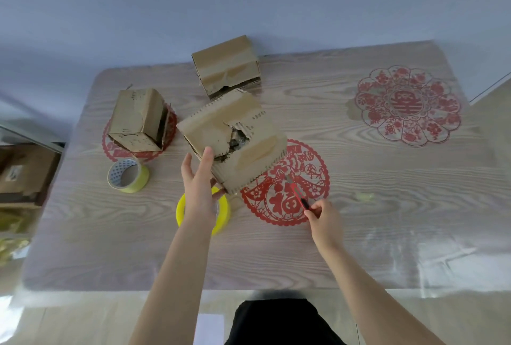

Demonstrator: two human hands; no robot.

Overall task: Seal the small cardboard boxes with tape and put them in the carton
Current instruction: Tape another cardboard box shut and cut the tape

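While the nearest box, left box and far box all sit on the counter, none packed, the task looks barely begun. In the head view, the left grip holds nothing, its straight fingers touching the torn nearest box. The right grip pinches a red cutter. A tape roll and a yellow roll lie close by.

My left hand reaches forward with fingers straight; my right hand pinches a red cutter.
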